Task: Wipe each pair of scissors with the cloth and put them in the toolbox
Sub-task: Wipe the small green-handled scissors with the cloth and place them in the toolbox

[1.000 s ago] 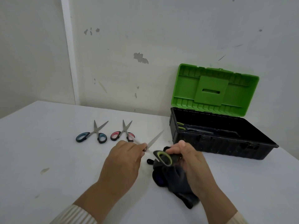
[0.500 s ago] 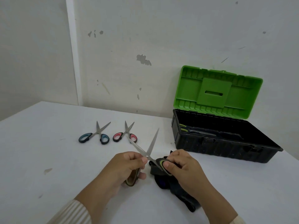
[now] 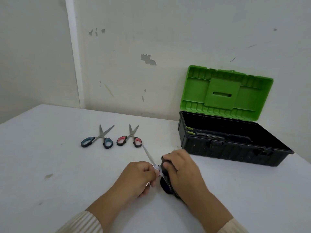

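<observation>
My left hand point(image 3: 139, 177) pinches a pair of scissors whose bare blade point(image 3: 148, 154) slants up and left, its tip close to the red pair. My right hand point(image 3: 182, 170) is closed over the dark cloth point(image 3: 165, 186), pressed against the scissors; their handles are hidden under my fingers. Blue-handled scissors point(image 3: 99, 140) and red-handled scissors point(image 3: 130, 139) lie partly spread on the white table beyond my hands. The black toolbox point(image 3: 235, 151) stands open at the right with its green lid point(image 3: 225, 93) leaning on the wall. A green-handled pair point(image 3: 202, 134) lies inside it.
The white table point(image 3: 50, 157) meets the wall at the back, with its left edge running off toward the corner. A small stain point(image 3: 48, 176) marks the surface at the left. My cream sleeves show at the bottom edge.
The held scissors showed two blades spread in a V pointing up; now one blade shows, tilted up-left. My hands have come together and my right hand has closed over the cloth.
</observation>
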